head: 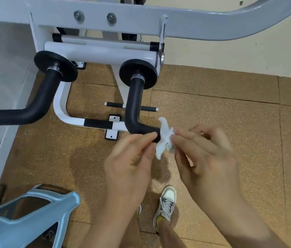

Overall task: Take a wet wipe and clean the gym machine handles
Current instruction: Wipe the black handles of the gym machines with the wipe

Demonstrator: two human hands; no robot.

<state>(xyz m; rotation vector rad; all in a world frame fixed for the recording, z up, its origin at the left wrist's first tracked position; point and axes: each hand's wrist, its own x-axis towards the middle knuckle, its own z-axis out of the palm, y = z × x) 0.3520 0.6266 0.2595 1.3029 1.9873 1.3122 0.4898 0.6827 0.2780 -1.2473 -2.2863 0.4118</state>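
Both hands (128,163) (207,158) pinch wipe (165,138) over brown floor (212,113).

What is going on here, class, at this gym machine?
A person stands at a white gym machine, pinching a crumpled wet wipe between the left hand and right hand. The wipe sits at the free end of the nearer black handle; whether it touches the handle cannot be told. The other black handle, off to the left, has no hand on it.
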